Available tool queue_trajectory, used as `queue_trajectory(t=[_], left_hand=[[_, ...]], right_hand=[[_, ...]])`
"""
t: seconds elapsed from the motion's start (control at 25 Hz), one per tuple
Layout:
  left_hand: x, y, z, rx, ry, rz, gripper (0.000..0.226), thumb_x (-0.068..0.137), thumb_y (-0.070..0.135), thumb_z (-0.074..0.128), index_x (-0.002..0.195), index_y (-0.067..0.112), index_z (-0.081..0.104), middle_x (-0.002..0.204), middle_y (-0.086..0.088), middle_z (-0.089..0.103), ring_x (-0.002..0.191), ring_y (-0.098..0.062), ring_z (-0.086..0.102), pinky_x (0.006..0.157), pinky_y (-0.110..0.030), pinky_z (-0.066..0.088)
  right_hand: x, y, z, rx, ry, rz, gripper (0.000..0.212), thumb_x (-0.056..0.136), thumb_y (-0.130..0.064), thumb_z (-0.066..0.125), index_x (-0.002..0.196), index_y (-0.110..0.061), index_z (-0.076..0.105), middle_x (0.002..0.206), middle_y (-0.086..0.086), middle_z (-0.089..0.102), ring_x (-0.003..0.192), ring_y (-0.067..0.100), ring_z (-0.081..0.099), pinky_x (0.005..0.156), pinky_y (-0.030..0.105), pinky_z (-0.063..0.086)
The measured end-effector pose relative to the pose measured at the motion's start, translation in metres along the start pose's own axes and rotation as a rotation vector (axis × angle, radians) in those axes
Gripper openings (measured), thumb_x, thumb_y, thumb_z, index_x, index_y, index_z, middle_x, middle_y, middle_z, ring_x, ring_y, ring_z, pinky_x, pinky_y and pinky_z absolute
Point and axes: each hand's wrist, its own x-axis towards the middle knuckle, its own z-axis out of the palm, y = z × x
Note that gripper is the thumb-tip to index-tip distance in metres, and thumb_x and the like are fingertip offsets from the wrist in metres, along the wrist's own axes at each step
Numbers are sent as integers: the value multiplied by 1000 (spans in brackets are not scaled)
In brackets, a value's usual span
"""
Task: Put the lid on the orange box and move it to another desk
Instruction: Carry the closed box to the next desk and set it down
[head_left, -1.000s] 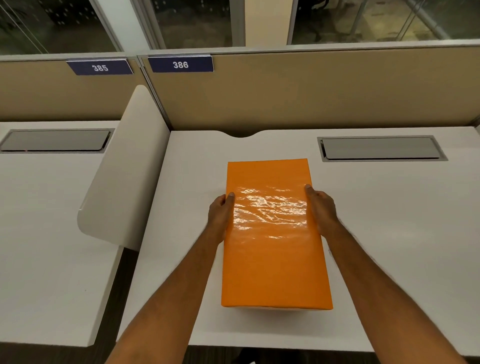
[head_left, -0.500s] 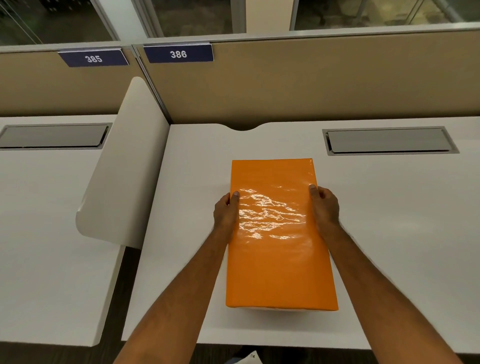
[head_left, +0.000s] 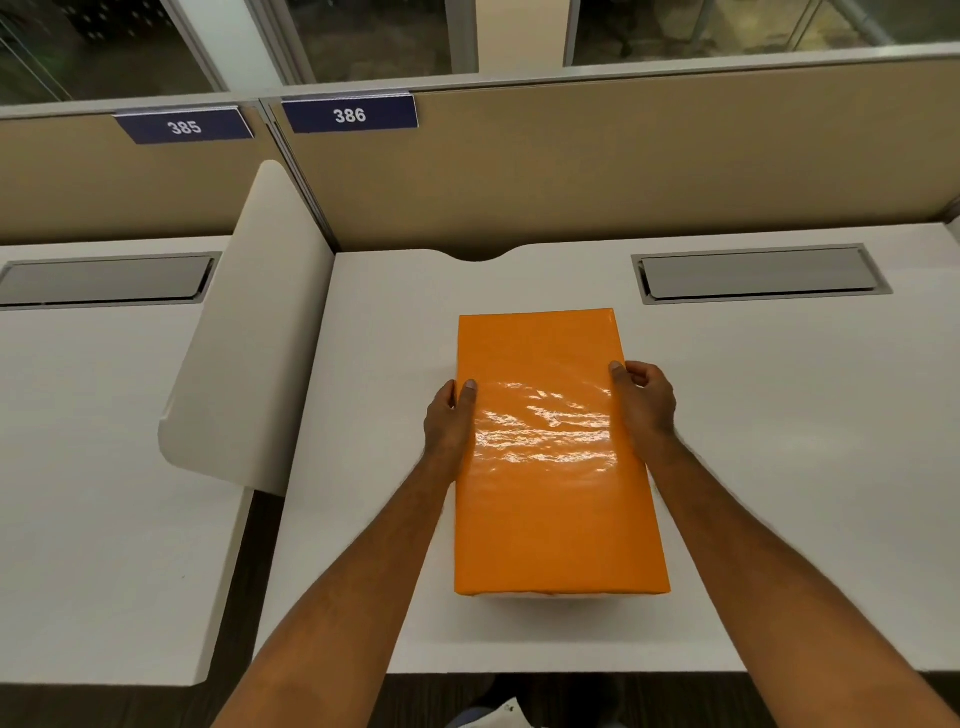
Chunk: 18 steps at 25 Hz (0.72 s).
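The orange box (head_left: 550, 499) lies with its glossy lid on, long side pointing away from me, on the white desk (head_left: 779, 467) marked 386. My left hand (head_left: 448, 423) clasps its left edge, thumb on top of the lid. On the right edge sits my right hand (head_left: 644, 400), thumb on the lid and fingers curled down the side. Both hands hold the box near its far half. A thin white rim shows under the box's near end.
A second white desk (head_left: 88, 467), marked 385, lies to the left behind a white curved divider panel (head_left: 249, 338). Each desk has a grey cable hatch (head_left: 761, 273) at the back. Tan partition walls (head_left: 623, 166) close the far side. A dark floor gap separates the desks.
The box has stayed in about the same place between my hands. My right hand's fingers have curled further down the box's side. My head has shifted slightly.
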Motion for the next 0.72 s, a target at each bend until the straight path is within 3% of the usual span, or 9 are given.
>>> queue_trajectory(t=[0.12,0.32,0.48,0.56,0.72], left_hand=[[-32,-14,-7,-7,-56,-11,52,103,52,51,147,23,53,140,-4,66,123,-29,67,105,-52,56],[-84,-48,-18,-145,-116,-98,49,101,52,56,145,29,53,133,-2,70,109,-25,73,89,-46,63],[-103,-60,-19,-167,-121,-115,52,101,51,56,148,33,49,133,0,68,111,-25,71,86,-45,62],[-106,-59,-17,-181,-126,-117,50,101,49,56,148,32,49,132,0,68,110,-24,71,84,-42,62],[-103,-49,5,-187,-157,-121,51,102,48,56,149,31,49,134,-1,68,113,-27,71,91,-50,61]], right_hand=[[-22,10,-21,15,-115,49,48,97,-42,62,138,-17,58,133,9,66,114,28,65,98,43,55],[-92,42,-53,87,-203,188,52,93,-51,64,136,-21,60,124,5,70,103,24,69,88,44,58],[-124,63,-64,98,-218,284,54,93,-59,59,135,-26,59,123,2,66,108,29,65,96,54,54],[-129,68,-68,114,-199,295,52,93,-59,58,134,-27,60,124,2,66,109,30,65,97,55,53],[-121,62,-89,141,-155,304,44,92,-58,61,125,-29,64,121,2,67,107,30,65,95,53,54]])
